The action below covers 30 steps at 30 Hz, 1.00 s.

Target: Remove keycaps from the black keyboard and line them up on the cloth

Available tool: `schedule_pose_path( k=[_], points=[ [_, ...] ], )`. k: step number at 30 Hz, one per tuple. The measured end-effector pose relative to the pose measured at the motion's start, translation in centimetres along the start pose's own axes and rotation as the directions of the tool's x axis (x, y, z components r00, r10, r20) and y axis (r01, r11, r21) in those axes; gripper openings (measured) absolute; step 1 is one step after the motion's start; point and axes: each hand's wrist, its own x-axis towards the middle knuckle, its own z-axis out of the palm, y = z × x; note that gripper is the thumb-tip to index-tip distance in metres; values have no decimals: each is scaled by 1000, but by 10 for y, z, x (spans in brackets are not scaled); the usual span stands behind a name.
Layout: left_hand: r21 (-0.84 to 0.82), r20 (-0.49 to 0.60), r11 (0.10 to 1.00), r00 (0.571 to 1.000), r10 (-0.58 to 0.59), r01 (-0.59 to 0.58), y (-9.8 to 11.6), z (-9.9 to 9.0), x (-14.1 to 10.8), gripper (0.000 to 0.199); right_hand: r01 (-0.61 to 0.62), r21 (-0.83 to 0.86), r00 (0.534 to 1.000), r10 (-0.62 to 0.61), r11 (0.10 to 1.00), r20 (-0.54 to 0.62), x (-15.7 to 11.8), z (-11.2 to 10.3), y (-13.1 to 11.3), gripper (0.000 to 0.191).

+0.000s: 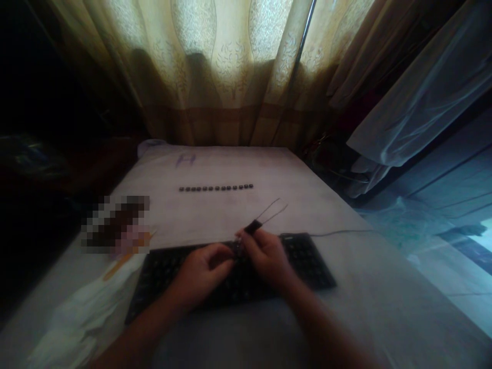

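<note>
A black keyboard point(313, 266) lies on the pale cloth-covered surface, under both hands. My right hand point(271, 256) is closed around the dark handle of a wire keycap puller point(252, 226), whose two thin wire prongs point up and away to the right. Close beside it, over the keyboard's upper middle, my left hand point(203, 271) has thumb and fingers pinched together. Whatever sits between the fingertips is small and blurred. Farther off, several small dark keycaps point(217, 188) stand in one straight row.
A cable point(338, 233) runs right from the keyboard's back edge. Crumpled white material point(77, 318) and an orange stick-like thing point(126, 259) lie at left, by a pixelated patch. Curtains point(230, 77) hang behind; pale cloth point(418, 107) hangs at right.
</note>
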Motion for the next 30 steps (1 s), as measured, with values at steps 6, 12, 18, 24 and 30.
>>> schedule_pose_path(
  k=[6, 12, 18, 24, 30],
  points=[
    [-58, -152, 994, 984, -97, 89, -3, -19, 8, 29, 57, -562, 988, 36, 825, 153, 0, -20, -10, 29],
    [-155, -188, 981, 971, -147, 118, 2, -28, 10, 32, 146, -729, 932, 154, 669, 328, -12, -15, -14, 33],
    [-144, -171, 985, 978, -121, 97, 0, -22, 10, 30, 178, -756, 925, 156, 630, 348, -14, -9, -6, 36],
    [-187, -114, 979, 988, -107, 84, -3, -19, 9, 26, 146, -680, 971, 28, 719, 238, -9, -16, -21, 19],
    [-241, -72, 967, 992, -102, 82, -2, -14, 7, 23, 325, -377, 935, -234, 867, 267, -7, -5, -24, 20]
  ],
)
